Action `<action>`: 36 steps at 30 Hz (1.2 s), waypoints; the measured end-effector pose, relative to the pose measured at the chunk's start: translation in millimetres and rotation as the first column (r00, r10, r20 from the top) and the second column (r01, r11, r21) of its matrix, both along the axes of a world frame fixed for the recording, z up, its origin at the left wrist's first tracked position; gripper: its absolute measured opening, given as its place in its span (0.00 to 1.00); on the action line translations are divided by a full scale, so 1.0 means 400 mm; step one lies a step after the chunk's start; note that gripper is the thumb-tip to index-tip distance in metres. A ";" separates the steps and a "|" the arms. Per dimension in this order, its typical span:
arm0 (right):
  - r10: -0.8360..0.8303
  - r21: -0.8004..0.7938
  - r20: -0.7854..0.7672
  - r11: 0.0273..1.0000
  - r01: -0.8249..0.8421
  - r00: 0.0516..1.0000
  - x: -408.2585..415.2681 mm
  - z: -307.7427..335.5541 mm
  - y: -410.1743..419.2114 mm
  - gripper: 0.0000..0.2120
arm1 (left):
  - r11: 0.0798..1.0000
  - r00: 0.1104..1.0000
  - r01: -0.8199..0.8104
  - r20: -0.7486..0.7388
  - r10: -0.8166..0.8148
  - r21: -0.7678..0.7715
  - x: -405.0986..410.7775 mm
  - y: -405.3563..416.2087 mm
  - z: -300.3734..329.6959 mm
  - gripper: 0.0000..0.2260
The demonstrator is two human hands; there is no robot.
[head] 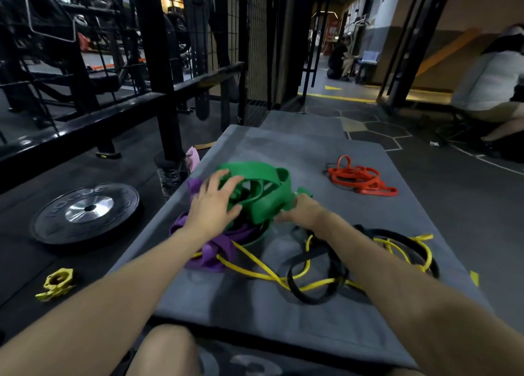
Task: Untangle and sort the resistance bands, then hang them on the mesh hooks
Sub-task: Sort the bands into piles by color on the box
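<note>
Both hands on wide, coiled green band [255,189]: left hand [211,208] spread flat, right hand [300,211] pinching it.

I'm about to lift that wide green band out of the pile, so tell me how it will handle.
The green band is probably floppy yet springy: its broad loops stand up in curves rather than lying flat. It will likely drag neighbours along, since the purple band and a black band lie under it. Both hands, left and right, are on it, which suggests some bulk.

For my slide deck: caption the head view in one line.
Both hands, left hand and right hand, work the green bands on a grey mat.
</note>
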State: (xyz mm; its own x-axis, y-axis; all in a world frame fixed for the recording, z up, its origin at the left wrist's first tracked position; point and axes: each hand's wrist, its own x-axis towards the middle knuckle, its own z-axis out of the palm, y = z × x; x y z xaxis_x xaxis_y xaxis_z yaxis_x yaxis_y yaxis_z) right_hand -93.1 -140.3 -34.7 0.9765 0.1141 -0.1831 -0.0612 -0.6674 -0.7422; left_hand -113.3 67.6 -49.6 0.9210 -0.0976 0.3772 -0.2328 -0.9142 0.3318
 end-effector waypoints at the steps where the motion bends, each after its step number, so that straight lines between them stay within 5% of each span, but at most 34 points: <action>1: -0.006 -0.134 0.020 0.991 0.009 1.000 -0.012 -0.022 -0.005 0.25 | 1.000 1.000 0.002 -0.003 -0.002 -0.001 0.006 0.003 -0.003 0.27; 6: 0.337 -0.413 -0.193 0.824 -0.388 0.922 -0.139 -0.079 0.025 0.12 | 0.999 0.998 0.044 -0.037 -0.043 0.013 0.021 0.000 -0.016 0.28; 8: 0.443 -0.514 -0.276 0.682 -0.520 0.853 -0.161 -0.099 0.040 0.10 | 0.998 0.999 0.046 -0.029 -0.045 0.032 0.022 -0.006 -0.014 0.28; 10: 0.466 -0.644 -0.251 0.574 -0.506 0.848 -0.170 -0.108 0.041 0.08 | 0.997 0.999 0.037 -0.035 -0.035 0.068 0.018 -0.005 -0.004 0.30; 16: 0.439 -0.752 -0.082 0.562 -0.344 0.895 -0.190 -0.026 -0.076 0.07 | 0.959 0.995 -0.074 -0.049 0.090 0.272 -0.012 0.007 0.016 0.32; 20: 0.388 -0.892 -0.089 0.379 -0.247 0.917 -0.230 -0.009 -0.190 0.13 | 0.924 0.990 -0.124 -0.023 0.142 0.361 -0.057 -0.029 0.040 0.28; 26: 0.295 -0.806 -0.027 0.559 -0.195 0.955 -0.311 -0.027 -0.272 0.16 | 0.913 0.991 0.046 0.098 -0.094 0.405 -0.124 -0.219 0.042 0.23; 30: 0.292 -0.734 -0.042 0.639 -0.228 0.955 -0.313 -0.048 -0.295 0.15 | 0.892 0.949 0.292 0.007 -0.314 0.346 -0.132 -0.341 0.017 0.15; 33: 0.342 -0.765 0.024 0.612 -0.203 0.939 -0.294 -0.062 -0.306 0.15 | 0.749 0.877 0.476 -0.189 -0.441 0.461 -0.097 -0.393 -0.009 0.14; 36: 0.404 -0.830 0.083 0.534 -0.161 0.911 -0.272 -0.087 -0.322 0.17 | 0.444 0.819 0.545 -0.340 -0.462 0.711 -0.045 -0.396 -0.040 0.16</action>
State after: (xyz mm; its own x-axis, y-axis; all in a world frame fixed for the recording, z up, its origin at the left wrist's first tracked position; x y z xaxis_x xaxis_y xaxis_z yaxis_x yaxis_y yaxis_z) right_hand -201.7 -269.0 -69.4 0.9406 0.3195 -0.1148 0.3337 -0.9323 0.1393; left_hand -131.3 -90.9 -65.6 0.6346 -0.7582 -0.1501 -0.7480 -0.5536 -0.3660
